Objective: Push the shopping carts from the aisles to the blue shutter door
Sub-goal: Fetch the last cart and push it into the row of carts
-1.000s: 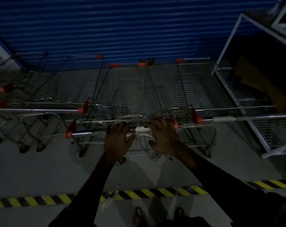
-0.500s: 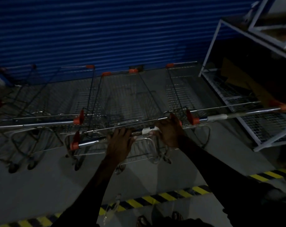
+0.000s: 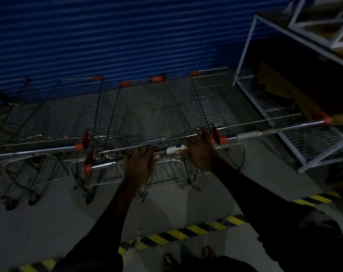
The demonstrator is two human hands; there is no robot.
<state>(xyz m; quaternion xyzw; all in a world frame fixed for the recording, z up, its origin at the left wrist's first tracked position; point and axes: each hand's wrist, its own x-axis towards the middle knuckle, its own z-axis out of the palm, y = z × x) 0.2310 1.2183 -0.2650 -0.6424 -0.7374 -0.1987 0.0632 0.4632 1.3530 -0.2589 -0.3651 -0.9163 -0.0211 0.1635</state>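
Note:
A wire shopping cart (image 3: 147,116) with orange corner caps stands in front of me, its nose close to the blue shutter door (image 3: 117,42). My left hand (image 3: 140,163) grips its chrome handle bar (image 3: 105,164) left of the middle. My right hand (image 3: 198,152) grips the same bar near its right end, beside a white tag. Another cart (image 3: 49,122) is parked on the left and a third cart (image 3: 207,107) on the right, both facing the shutter.
A white metal rack (image 3: 296,107) with mesh shelves and cardboard stands at the right. More carts (image 3: 7,99) sit at the far left. Yellow-and-black floor tape (image 3: 178,234) runs behind the carts, near my feet (image 3: 188,258).
The cart has rolled a little closer to the shutter, and my view has swung to the right. Both hands have stayed on the handle bar.

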